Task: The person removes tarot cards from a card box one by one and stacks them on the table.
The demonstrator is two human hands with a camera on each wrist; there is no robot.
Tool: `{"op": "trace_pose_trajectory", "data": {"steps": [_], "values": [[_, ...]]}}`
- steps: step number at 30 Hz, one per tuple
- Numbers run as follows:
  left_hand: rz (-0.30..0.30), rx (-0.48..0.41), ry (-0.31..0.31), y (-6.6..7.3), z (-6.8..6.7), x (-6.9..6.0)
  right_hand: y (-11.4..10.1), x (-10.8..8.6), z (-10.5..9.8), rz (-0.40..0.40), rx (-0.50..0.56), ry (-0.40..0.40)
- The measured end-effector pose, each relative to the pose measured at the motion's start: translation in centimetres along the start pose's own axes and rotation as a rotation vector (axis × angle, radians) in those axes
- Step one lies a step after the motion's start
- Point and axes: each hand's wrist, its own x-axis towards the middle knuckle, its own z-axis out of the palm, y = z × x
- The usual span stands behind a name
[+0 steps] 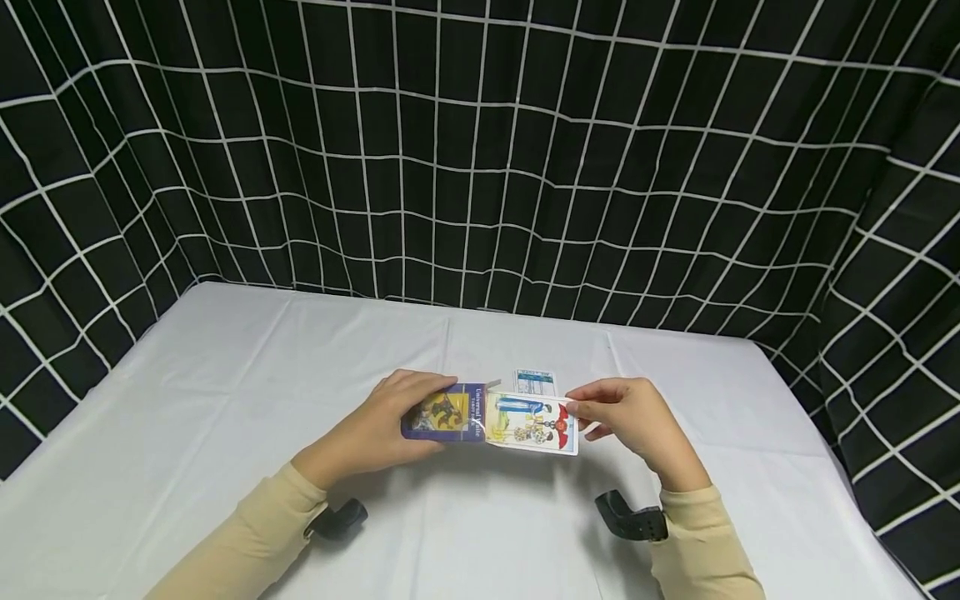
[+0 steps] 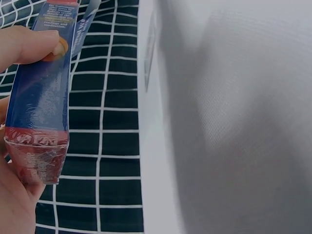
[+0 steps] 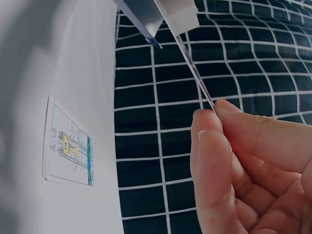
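My left hand (image 1: 378, 425) grips a purple and blue tarot card box (image 1: 442, 414), fingers along the far side and thumb along the near side. In the left wrist view the box (image 2: 41, 97) shows a blue narrow side and a red end under clear film. A picture card (image 1: 525, 421) spans from the box's open right end to my right hand (image 1: 637, 417). Thumb and fingers pinch that card's outer end; edge-on in the right wrist view, the card (image 3: 195, 68) looks thin. How much of it sits inside the box is hidden.
Another card (image 1: 534, 382) lies face up on the white tablecloth (image 1: 360, 333), just beyond the held card. Dark curtains with a white grid (image 1: 480, 167) hang behind the table and at both sides. Each wrist carries a black strapped device (image 1: 633, 521).
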Motion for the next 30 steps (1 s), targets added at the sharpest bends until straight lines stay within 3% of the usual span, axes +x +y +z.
{"op": "trace_pose_trajectory", "data": {"steps": [17,30], "values": [[0.015,0.003,0.013,0.0,-0.1,0.0,0.8,-0.1,-2.0,0.090,0.188,0.052],[0.016,0.006,0.020,-0.1,-0.1,0.0,1.0,0.0,-2.2,0.109,0.243,0.064]]}}
